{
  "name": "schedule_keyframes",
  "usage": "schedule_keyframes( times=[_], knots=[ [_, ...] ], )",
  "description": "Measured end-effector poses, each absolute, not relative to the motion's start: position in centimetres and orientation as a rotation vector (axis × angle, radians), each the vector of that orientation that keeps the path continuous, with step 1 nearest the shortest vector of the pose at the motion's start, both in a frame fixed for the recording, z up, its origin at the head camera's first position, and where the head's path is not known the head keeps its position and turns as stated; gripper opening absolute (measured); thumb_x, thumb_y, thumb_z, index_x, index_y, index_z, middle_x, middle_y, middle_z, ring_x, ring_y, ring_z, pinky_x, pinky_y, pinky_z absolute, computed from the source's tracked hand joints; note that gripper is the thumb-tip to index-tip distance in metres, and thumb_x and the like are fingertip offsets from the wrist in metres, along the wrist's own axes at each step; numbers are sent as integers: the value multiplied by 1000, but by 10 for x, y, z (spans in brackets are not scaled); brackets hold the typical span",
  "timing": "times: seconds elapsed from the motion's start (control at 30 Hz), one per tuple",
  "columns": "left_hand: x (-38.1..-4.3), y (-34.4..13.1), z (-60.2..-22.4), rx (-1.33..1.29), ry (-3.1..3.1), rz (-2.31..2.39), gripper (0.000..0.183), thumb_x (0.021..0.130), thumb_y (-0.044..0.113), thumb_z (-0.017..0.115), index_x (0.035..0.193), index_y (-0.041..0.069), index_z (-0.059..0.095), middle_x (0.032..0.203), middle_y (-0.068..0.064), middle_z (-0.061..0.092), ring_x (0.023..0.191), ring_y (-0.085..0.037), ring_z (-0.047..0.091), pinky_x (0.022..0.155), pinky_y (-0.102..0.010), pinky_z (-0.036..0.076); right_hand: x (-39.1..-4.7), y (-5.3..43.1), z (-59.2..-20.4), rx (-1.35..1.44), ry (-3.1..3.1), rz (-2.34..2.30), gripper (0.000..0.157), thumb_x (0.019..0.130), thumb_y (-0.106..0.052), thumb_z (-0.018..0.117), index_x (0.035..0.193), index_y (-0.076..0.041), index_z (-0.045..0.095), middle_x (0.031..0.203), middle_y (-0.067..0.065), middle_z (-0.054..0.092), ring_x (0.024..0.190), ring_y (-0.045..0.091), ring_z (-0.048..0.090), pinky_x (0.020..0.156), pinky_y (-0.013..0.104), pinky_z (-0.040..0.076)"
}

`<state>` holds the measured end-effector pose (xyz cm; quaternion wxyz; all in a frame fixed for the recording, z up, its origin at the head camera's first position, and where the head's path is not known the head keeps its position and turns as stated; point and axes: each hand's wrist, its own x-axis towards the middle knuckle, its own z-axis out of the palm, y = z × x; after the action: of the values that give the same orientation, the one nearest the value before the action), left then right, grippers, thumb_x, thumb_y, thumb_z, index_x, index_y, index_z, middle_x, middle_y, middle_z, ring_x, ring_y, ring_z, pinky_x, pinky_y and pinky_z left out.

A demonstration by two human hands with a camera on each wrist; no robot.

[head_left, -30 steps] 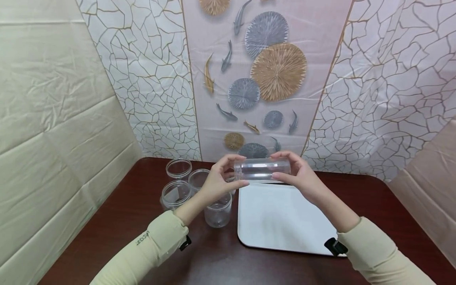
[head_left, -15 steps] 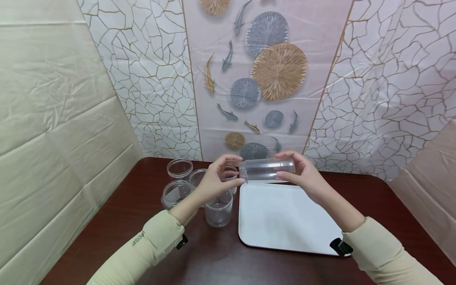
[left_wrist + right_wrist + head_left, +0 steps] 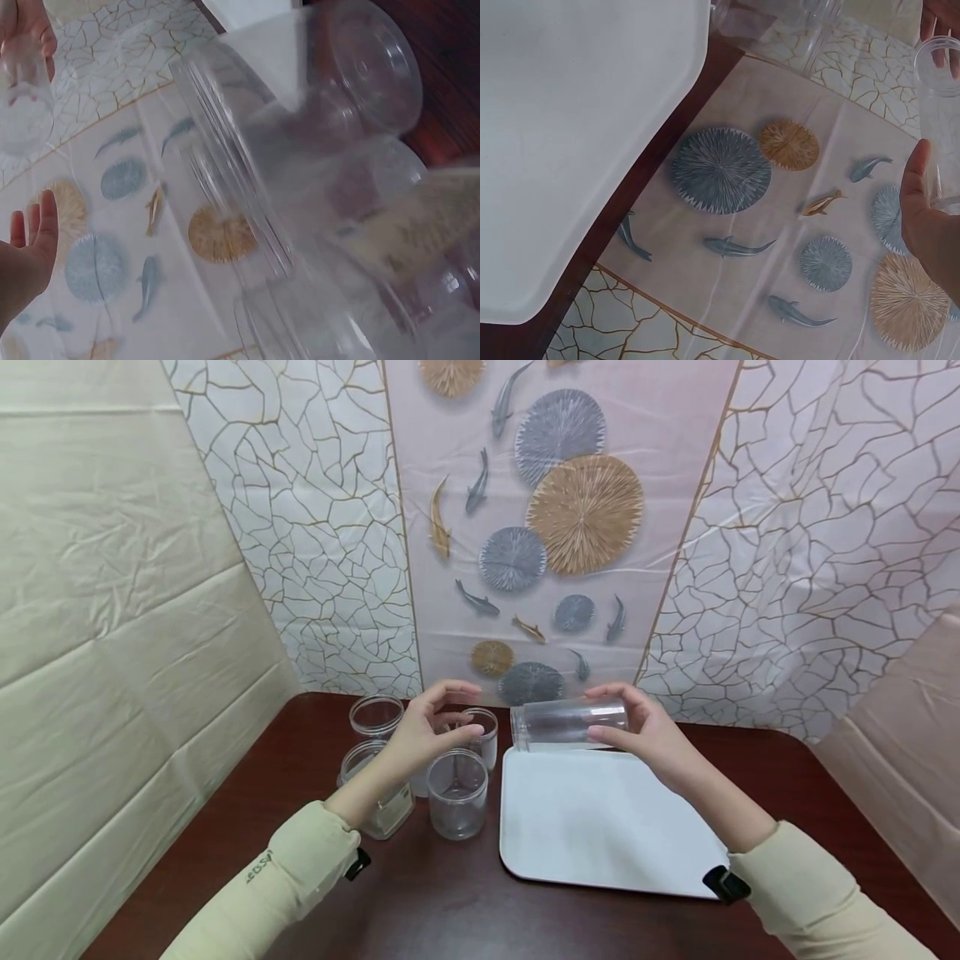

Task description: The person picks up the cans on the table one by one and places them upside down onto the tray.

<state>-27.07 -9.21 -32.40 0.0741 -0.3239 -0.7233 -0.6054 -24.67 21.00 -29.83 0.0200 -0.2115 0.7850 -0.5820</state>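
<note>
A clear plastic jar [image 3: 566, 723] lies on its side in the air above the far edge of the white tray [image 3: 600, 827], its threaded mouth facing left. My right hand [image 3: 637, 727] grips it near the base, thumb in front and fingers behind; the right wrist view shows the thumb along the jar [image 3: 939, 112]. My left hand [image 3: 427, 731] hovers apart from it, fingers spread in a loose curve, with nothing held. Below and around the left hand stand several clear jars, among them a round jar [image 3: 457, 797] at the front. In the left wrist view the left hand [image 3: 30, 259] looks bare.
Other clear jars stand at the tray's left: one at the back left [image 3: 377, 715], one beside the tray [image 3: 483, 739], and a squarish one [image 3: 390, 814] partly behind the left forearm. The dark red table [image 3: 465, 910] meets a patterned cloth wall [image 3: 360, 568] at the back.
My left hand has let go of the jar's mouth end and moved left and slightly down, over the standing jars. The right hand has shifted slightly right, still holding the jar.
</note>
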Motion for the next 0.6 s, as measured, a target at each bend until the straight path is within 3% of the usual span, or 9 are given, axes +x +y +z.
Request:
schedule_keyframes(
  times=[0.27, 0.6],
  knots=[
    [-267, -111, -327, -959, -2175, -1777, 43, 81, -3, 68, 121, -1, 52, 121, -19, 56, 108, -6, 55, 92, -39, 51, -245, 219, -305, -602, 2475, -1786, 39, 90, -12, 63, 125, -14, 47, 119, -4, 47, 98, 8, 57, 81, 29, 54],
    [-270, -135, -330, -959, -2330, -1538, 44, 81, 6, 72, 121, 6, 54, 121, -10, 56, 113, -22, 52, 97, -43, 47, -246, 237, -313, -641, 2511, -1782, 38, 91, -10, 61, 127, -12, 47, 124, -6, 44, 99, 4, 55, 80, 20, 52]
  ],
)
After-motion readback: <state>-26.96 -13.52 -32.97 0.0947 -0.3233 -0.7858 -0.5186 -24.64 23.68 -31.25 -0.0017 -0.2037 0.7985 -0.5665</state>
